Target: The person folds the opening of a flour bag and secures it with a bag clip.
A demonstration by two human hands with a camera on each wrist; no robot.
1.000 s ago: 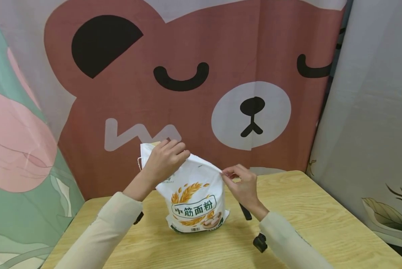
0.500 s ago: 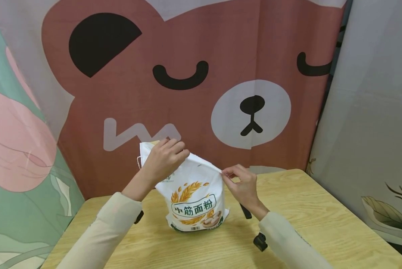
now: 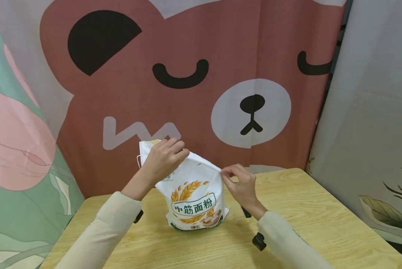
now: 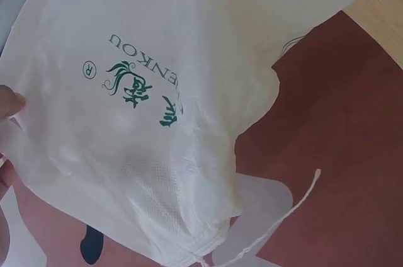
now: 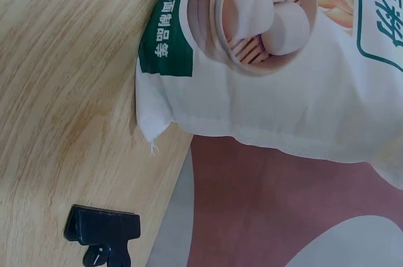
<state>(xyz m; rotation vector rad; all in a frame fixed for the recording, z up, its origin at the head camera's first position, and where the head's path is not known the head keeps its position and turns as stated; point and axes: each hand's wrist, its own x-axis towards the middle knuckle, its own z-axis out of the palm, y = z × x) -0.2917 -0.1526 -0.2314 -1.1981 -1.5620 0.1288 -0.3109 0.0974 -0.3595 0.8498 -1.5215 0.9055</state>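
Observation:
A white flour bag [image 3: 194, 198] with wheat ears and green Chinese lettering stands upright on the wooden table. My left hand [image 3: 165, 158] grips its top edge near the left corner, fingers curled over the rim. At the upper right corner, my right hand [image 3: 240, 183] pinches the edge between thumb and fingers. The top edge is stretched between both hands and slopes down to the right. Fingertips [image 4: 9, 102] of the left hand show on the bag [image 4: 126, 135] in the left wrist view, where a loose white string [image 4: 277, 223] hangs from a corner. The right wrist view shows the bag's lower part [image 5: 264, 103].
A black clip [image 5: 101, 229] lies on the table [image 5: 63, 122] beside the bag; in the head view a dark piece of it [image 3: 246, 212] shows behind the right wrist. A curtain [image 3: 120, 97] with a bear print hangs right behind the table.

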